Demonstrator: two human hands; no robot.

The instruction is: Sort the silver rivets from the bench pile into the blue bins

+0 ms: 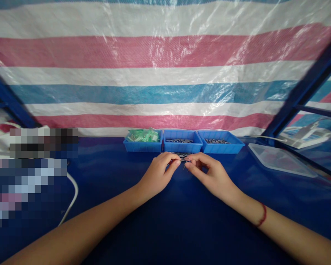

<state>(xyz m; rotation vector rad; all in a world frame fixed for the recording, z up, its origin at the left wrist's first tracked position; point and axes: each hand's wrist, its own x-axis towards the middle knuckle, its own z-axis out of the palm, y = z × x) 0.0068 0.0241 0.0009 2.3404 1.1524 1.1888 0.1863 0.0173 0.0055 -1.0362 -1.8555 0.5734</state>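
At 12 o'clock, just past the fingertips, three blue bins side by side block forward reach: left bin [143, 147] at 10 with green packets [145, 135], middle bin [182, 148] dead ahead with metal rods [180, 140], right bin [223, 148] at 2 with small metal parts [216, 141]. Loose rods [185, 155] lie between middle bin and hands. Striped sheet [165, 94] walls off 12, behind the bins. Clear lid [281, 162] at 3, white cable [76, 189] between 8 and 9; items at 9 too blurred to name. Blue tabletop [165, 228] spans 5 to 7, between the forearms. Left hand [162, 167] pinched closed on a thin metal piece [184, 160]; right hand [209, 169] pinched at its other end, another thin bit poking below. Can't tell if they're joined.
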